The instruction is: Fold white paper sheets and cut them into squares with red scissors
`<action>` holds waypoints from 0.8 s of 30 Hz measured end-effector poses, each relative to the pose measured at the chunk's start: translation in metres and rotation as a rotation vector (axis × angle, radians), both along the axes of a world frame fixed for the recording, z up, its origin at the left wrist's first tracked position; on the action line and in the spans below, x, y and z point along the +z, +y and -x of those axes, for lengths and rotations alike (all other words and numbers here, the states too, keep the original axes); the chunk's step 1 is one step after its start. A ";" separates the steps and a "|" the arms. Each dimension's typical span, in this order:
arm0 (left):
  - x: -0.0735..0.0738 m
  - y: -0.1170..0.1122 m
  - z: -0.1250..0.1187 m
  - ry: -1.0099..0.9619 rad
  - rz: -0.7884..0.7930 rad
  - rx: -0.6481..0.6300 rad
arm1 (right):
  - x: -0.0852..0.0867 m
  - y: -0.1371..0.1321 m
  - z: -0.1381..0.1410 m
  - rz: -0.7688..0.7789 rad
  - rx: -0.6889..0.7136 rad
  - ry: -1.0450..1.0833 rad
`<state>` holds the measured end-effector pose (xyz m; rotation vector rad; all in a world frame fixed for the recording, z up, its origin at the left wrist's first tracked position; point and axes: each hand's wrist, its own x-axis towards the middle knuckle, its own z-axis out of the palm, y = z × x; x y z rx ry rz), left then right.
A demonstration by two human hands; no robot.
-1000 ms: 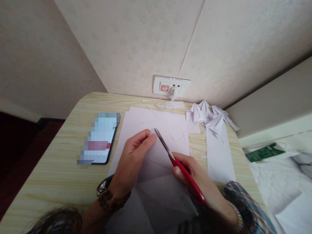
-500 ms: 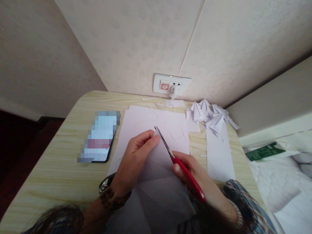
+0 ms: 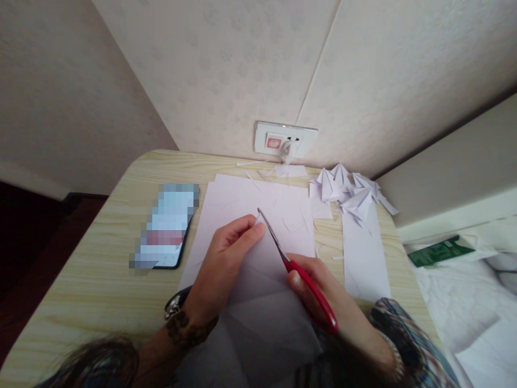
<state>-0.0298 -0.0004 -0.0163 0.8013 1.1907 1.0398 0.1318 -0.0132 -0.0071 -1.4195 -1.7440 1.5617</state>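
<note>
My left hand [image 3: 232,242] pinches the upper tip of a creased white sheet of paper [image 3: 262,307] between thumb and fingers. The sheet hangs down toward me, its lower part in shadow. In my right hand [image 3: 319,285] is a pair of scissors [image 3: 310,285] with red handles. Their narrow metal blades look nearly closed and lie along the paper's right edge, with the points just above my left fingertips. Under both hands lies a stack of white paper [image 3: 234,191] with thin cut slivers on it.
A phone [image 3: 172,215] with a blurred screen lies at the left of the wooden table [image 3: 92,258]. Folded paper pieces [image 3: 355,199] and a white paper strip [image 3: 365,258] are at the right. A wall socket [image 3: 286,140] holds a plug. A green packet [image 3: 442,250] lies beyond the table.
The scissors' blades have come slightly closer together and the handles have shifted a little. My left hand keeps its pinch in the same place.
</note>
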 end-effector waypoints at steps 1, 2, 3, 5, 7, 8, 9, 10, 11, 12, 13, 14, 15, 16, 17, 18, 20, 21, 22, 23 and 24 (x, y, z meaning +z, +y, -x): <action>0.000 0.000 0.000 -0.003 0.009 -0.004 | 0.000 0.000 0.000 0.007 -0.004 0.010; -0.001 0.000 0.000 -0.006 0.014 -0.006 | -0.001 0.000 0.000 0.018 -0.014 0.025; -0.001 0.000 0.000 -0.008 0.016 -0.005 | -0.002 0.001 -0.001 0.027 -0.029 0.040; -0.001 0.000 0.000 -0.011 0.010 0.001 | -0.006 0.003 -0.002 0.027 -0.072 0.052; 0.000 0.000 0.000 0.002 0.000 -0.010 | -0.010 0.006 -0.004 -0.011 -0.110 0.002; 0.001 0.001 0.001 0.019 -0.010 -0.022 | -0.012 0.008 -0.006 -0.040 -0.129 -0.047; 0.002 0.002 0.001 0.040 -0.023 -0.035 | -0.014 0.010 -0.007 -0.075 -0.148 -0.101; 0.002 0.003 0.001 0.061 -0.040 -0.043 | -0.015 0.012 -0.009 -0.108 -0.166 -0.146; 0.003 0.004 0.001 0.080 -0.059 -0.045 | -0.017 0.013 -0.010 -0.131 -0.179 -0.175; 0.004 0.004 0.002 0.095 -0.082 -0.042 | -0.018 0.015 -0.012 -0.143 -0.193 -0.186; 0.004 0.005 0.002 0.108 -0.103 -0.038 | -0.019 0.015 -0.013 -0.144 -0.207 -0.183; 0.004 0.006 0.002 0.121 -0.120 -0.035 | -0.020 0.016 -0.014 -0.141 -0.217 -0.179; 0.004 0.006 0.002 0.133 -0.131 -0.034 | -0.021 0.016 -0.015 -0.145 -0.220 -0.179; 0.004 0.006 0.002 0.145 -0.138 -0.035 | -0.023 0.017 -0.017 -0.160 -0.224 -0.187; 0.004 0.007 0.002 0.155 -0.142 -0.036 | -0.025 0.017 -0.018 -0.192 -0.228 -0.202; 0.004 0.007 0.003 0.164 -0.146 -0.035 | -0.027 0.018 -0.019 -0.238 -0.236 -0.223; 0.002 0.008 0.003 0.177 -0.152 -0.024 | -0.029 0.019 -0.021 -0.317 -0.265 -0.254; 0.002 0.009 0.004 0.180 -0.154 -0.017 | -0.029 0.020 -0.021 -0.322 -0.281 -0.245; 0.001 0.009 0.004 0.180 -0.154 -0.009 | -0.028 0.020 -0.022 -0.293 -0.289 -0.211; 0.000 0.010 0.005 0.179 -0.148 -0.005 | -0.026 0.020 -0.022 -0.233 -0.284 -0.149; 0.000 0.011 0.005 0.179 -0.141 -0.005 | -0.023 0.020 -0.021 -0.151 -0.264 -0.066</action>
